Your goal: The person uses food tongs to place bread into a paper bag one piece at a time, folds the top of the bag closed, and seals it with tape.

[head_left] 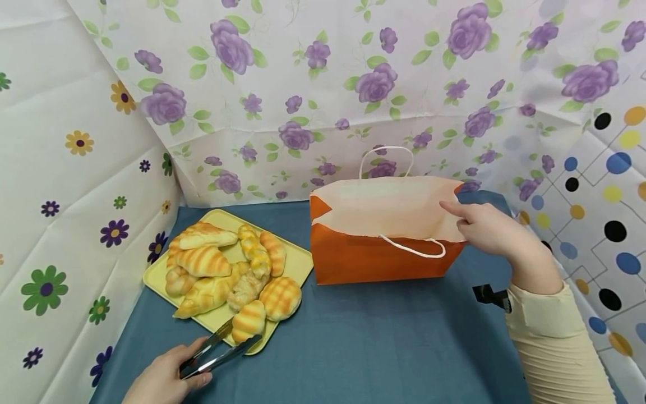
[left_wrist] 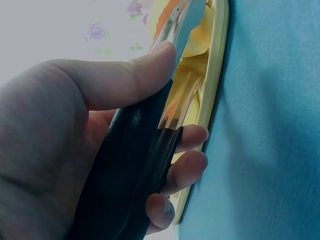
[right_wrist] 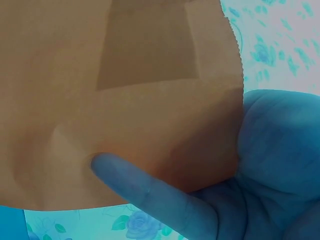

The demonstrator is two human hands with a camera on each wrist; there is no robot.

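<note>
My left hand [head_left: 164,375] grips black-handled metal tongs [head_left: 220,359], thumb on one arm and fingers curled round the other in the left wrist view. The tong tips stand on either side of a small striped bread roll [head_left: 249,321] at the front corner of a yellow tray [head_left: 299,262]. Over at the right, my right hand [head_left: 487,227] holds the right side edge of an orange paper bag [head_left: 378,261]. In the right wrist view one finger [right_wrist: 145,187] lies against the bag's paper, with the palm beyond its edge. The bag stands with its mouth spread wide.
Several other breads, among them a croissant-like roll [head_left: 207,294] and a round scored bun [head_left: 280,298], crowd the tray. White cord handles [head_left: 414,248] hang at the bag's front and rise at its back. Patterned sheets [head_left: 303,84] wall in the blue tabletop [head_left: 353,342].
</note>
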